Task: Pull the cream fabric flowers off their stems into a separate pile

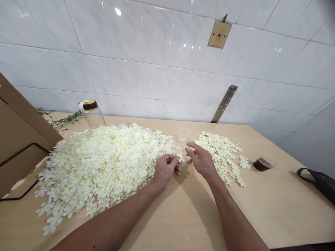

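A big heap of cream-white artificial flowers [110, 157] spreads over the left half of the table. At its right edge my left hand [167, 169] is closed in a pinch, thumb against forefinger. White petals of a small artificial flower [182, 160] show at those fingertips, though the grip itself is partly covered. My right hand [202, 160] is just to the right, fingers apart and pointing toward the left hand, with nothing seen in it. Beside and behind the right hand lies a smaller, looser spread of the same flowers [222, 153].
A small clear plastic cup [184, 134] stands beyond my hands. Far right are a cup of dark liquid [263, 163] and a black strapped item [318, 181]. A bottle [93, 115], green stems [66, 119] and a cardboard box [23, 136] are at left. The tiled wall [154, 80] bounds the back.
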`<state>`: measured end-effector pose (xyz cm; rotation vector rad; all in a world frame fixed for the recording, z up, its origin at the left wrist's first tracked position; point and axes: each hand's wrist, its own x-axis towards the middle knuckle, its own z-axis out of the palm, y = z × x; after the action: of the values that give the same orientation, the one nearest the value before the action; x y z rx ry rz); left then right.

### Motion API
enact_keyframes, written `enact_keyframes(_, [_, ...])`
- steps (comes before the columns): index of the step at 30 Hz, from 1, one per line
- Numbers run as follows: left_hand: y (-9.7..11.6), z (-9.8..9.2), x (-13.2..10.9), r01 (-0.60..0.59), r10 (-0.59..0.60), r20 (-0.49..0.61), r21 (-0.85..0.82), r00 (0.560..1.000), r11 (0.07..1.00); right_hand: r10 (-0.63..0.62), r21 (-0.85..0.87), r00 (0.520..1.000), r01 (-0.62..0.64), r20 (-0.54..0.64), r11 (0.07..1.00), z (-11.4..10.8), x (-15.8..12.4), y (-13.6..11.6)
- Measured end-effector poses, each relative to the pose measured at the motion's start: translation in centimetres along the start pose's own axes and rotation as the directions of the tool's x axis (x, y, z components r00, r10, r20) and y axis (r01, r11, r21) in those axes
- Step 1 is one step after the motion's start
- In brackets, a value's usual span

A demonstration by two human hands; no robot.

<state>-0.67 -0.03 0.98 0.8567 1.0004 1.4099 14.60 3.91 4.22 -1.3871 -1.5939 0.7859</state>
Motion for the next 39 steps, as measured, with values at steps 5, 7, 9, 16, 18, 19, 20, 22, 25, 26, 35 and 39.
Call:
enact_keyframes(5, [0.1, -0.1, 0.1, -0.021, 0.022, -0.007, 0.019, 1.0, 1.0, -0.17, -0.063, 0.981, 0.177, 0.098, 0.982, 0.1, -0.6, -0.8])
enact_keyframes(7, [0.2, -0.1, 0.1, -0.021, 0.022, -0.012, 0.022, 1.0, 1.0, -0.189, -0.084, 0.973, 0.2, 0.13, 0.976, 0.4, -0.7, -0.8])
enact_keyframes(9, [0.3, -0.1, 0.1, -0.021, 0.021, -0.016, 0.024, 1.0, 0.999, -0.187, -0.108, 0.974, 0.201, 0.13, 0.974, 0.7, -0.8, -0.8])
enact_keyframes(16, [0.4, 0.0, 0.0, -0.02, 0.02, -0.011, 0.031, 1.0, 0.999, -0.12, -0.112, 0.984, 0.135, 0.134, 0.984, 0.8, -1.0, -1.3])
enact_keyframes(18, [0.3, -0.1, 0.0, -0.012, 0.012, -0.013, 0.04, 1.0, 0.999, -0.064, -0.129, 0.991, 0.079, 0.116, 0.989, 0.5, -0.9, -1.4])
enact_keyframes(19, [0.2, -0.1, 0.1, -0.01, 0.01, -0.014, 0.045, 1.0, 0.999, -0.032, -0.116, 0.994, 0.044, 0.109, 0.992, 0.4, -0.9, -1.3])
enact_keyframes(20, [0.2, -0.1, 0.1, -0.01, 0.01, -0.014, 0.05, 1.0, 0.999, -0.002, -0.082, 0.994, 0.011, 0.107, 0.997, 0.4, -0.8, -1.1])
enact_keyframes(22, [0.1, -0.2, 0.2, -0.011, 0.012, -0.011, 0.06, 1.0, 0.998, 0.041, 0.047, 0.991, -0.047, 0.124, 0.998, 0.3, -0.7, -0.8])
enact_keyframes(25, [0.1, -0.2, 0.2, -0.008, 0.009, -0.007, 0.066, 1.0, 0.998, 0.075, 0.28, 0.981, -0.124, 0.18, 0.952, 0.4, -0.4, -0.4])
enact_keyframes(26, [0.1, -0.2, 0.1, -0.002, 0.002, -0.003, 0.065, 1.0, 0.998, 0.087, 0.337, 0.975, -0.153, 0.203, 0.929, 0.4, -0.4, -0.3])
enact_keyframes(35, [-0.1, -0.2, 0.3, 0.035, -0.036, 0.051, 0.018, 0.998, 0.999, 0.226, 0.566, 0.912, -0.393, 0.343, 0.725, -1.3, 0.0, -1.3])
enact_keyframes(39, [-0.3, -0.3, 0.3, 0.029, -0.031, 0.066, 0.027, 0.997, 0.999, 0.194, 0.565, 0.911, -0.382, 0.365, 0.731, -2.0, 0.1, -1.1])
